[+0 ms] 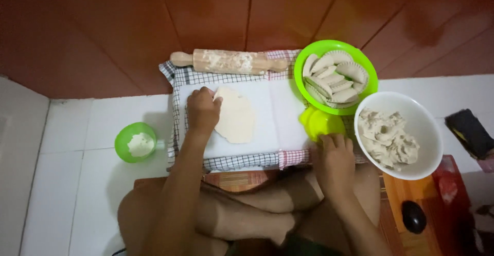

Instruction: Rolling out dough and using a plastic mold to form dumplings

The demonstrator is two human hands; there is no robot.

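I am sitting cross-legged on the white tiled floor, looking down at a white board lying on a checked cloth in front of my knees. My left hand is resting on the left edge of a flat, rolled-out sheet of pale dough, fingers curled down and pinching at its upper left rim (the thumb and forefinger are closing on the edge itself). The dough is lying on the left half of the board, oval and slightly uneven.

My right hand is pressing down on the near side of a yellow-green plastic dumpling mould, fingers together on top of it; I cannot tell whether they are gripping it or just lying on it. The mould is sitting at the right edge of the board, just beside a white bowl of lumpy filling.

Beyond the mould, a green bowl is holding a pile of folded, crimped dumplings. A floured wooden rolling pin is lying across the far edge of the cloth. Well apart on my left, a small green bowl with white flour is standing on the tiles.
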